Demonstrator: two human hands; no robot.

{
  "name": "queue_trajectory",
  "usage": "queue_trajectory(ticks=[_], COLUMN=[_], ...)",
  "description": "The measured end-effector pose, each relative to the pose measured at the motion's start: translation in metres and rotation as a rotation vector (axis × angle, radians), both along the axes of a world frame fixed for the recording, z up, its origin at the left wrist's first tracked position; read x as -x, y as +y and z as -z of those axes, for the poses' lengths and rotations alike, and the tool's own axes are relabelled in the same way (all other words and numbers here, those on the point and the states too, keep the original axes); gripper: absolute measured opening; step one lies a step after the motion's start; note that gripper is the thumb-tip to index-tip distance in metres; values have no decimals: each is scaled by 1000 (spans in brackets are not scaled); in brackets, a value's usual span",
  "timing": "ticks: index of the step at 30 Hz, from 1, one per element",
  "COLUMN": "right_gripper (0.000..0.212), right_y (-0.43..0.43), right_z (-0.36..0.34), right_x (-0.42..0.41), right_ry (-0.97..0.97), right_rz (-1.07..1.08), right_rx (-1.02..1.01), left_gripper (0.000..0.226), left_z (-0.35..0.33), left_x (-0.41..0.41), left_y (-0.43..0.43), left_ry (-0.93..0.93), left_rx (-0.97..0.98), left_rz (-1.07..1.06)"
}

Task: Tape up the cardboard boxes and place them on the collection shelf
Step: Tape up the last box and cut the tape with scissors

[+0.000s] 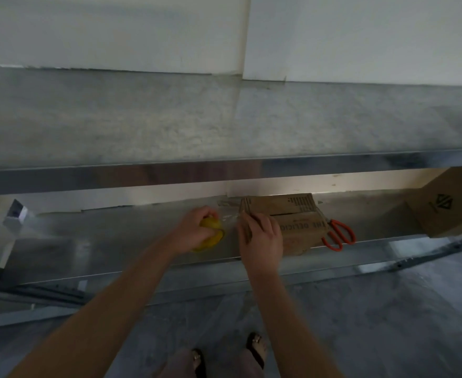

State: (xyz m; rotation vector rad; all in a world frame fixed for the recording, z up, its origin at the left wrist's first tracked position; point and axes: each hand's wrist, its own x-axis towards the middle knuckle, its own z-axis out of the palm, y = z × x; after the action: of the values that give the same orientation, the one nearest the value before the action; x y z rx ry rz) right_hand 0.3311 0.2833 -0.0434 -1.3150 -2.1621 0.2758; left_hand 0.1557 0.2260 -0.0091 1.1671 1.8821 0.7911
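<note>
Brown cardboard box (303,230), upside-down printed lettering, on metal shelf (115,241)

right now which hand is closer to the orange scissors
Right. The right hand touches the cardboard box at its left end; the orange scissors lie at its right end. The left hand grips the tape roll farther left.

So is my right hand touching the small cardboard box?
Touching: the head view shows the right hand with fingers laid over the left edge of the cardboard box.
</note>
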Motion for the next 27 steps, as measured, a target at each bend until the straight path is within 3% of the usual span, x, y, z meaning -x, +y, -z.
queue_trajectory(ticks=[6, 12, 18, 20, 24, 27], right_gripper=[30, 40, 43, 43, 41, 27], right_y=[7, 0, -18, -29, -42, -49], right_z=[10, -4, -28, -40, -49, -43], right_x=[-12, -8, -4, 6, 26, 34], right_ry=[-66, -116, -193, -113, -35, 52], right_rz=[-81, -108, -221, -263, -347, -327], right_rx=[-112, -18, -74, 33, 590, 708], left_gripper=[28, 29, 33, 34, 31, 28], left_z=[11, 13, 4, 2, 0, 0], left_x=[28, 48, 38, 35, 29, 24], left_y=[-6, -36, -52, -56, -67, -74], left_ry=[177, 108, 71, 87, 109, 143], left_rx=[30, -4, -130, -167, -209, -240], left_rz=[55, 23, 56, 58, 58, 75])
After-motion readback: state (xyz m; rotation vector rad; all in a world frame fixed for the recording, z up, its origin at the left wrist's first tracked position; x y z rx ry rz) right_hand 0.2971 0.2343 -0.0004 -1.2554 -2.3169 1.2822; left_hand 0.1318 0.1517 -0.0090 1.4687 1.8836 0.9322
